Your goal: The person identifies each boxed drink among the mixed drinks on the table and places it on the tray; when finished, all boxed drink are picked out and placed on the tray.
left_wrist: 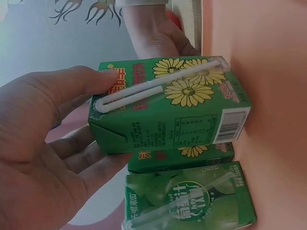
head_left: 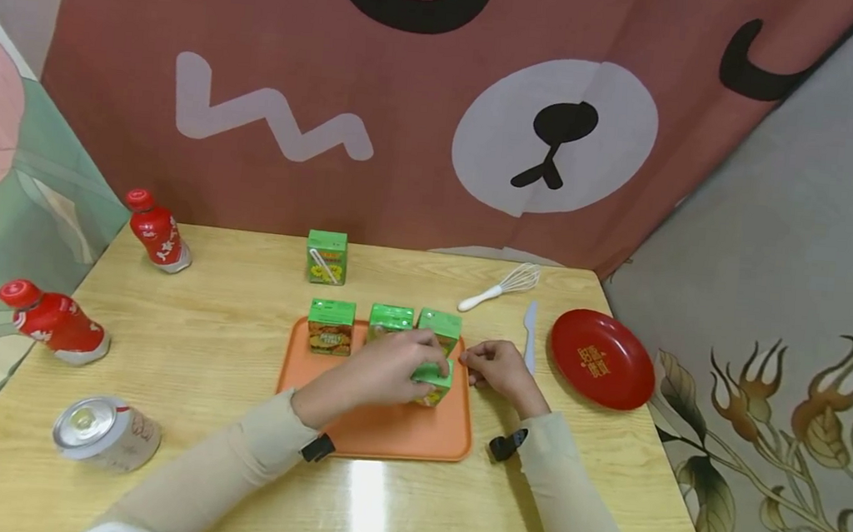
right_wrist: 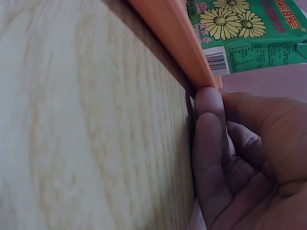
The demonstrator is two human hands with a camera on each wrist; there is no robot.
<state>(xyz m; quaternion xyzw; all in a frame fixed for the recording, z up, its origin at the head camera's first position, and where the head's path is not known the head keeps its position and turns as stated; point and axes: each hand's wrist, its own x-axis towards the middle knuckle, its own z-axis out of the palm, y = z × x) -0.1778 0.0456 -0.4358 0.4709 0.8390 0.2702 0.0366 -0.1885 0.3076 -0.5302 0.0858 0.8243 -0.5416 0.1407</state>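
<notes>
My left hand [head_left: 402, 364] grips a green drink carton [left_wrist: 144, 120] with yellow flowers and a white straw on its side. This carton stands at the right side of an orange tray [head_left: 368, 433]. Behind it on the tray are a second flowered carton [head_left: 440, 324] and a grape drink carton [left_wrist: 192, 196]. Further left on the tray stands a green carton with a brown front [head_left: 331, 329]. At the tray's right edge, my right hand [head_left: 499, 370] pinches the rim between thumb and fingers, as the right wrist view shows.
Behind the tray stands another green carton [head_left: 327, 260]. A white whisk [head_left: 496, 290], a knife [head_left: 530, 333] and a red plate [head_left: 619, 340] lie to the right. Two red bottles [head_left: 158, 232] and a can [head_left: 108, 433] are on the left.
</notes>
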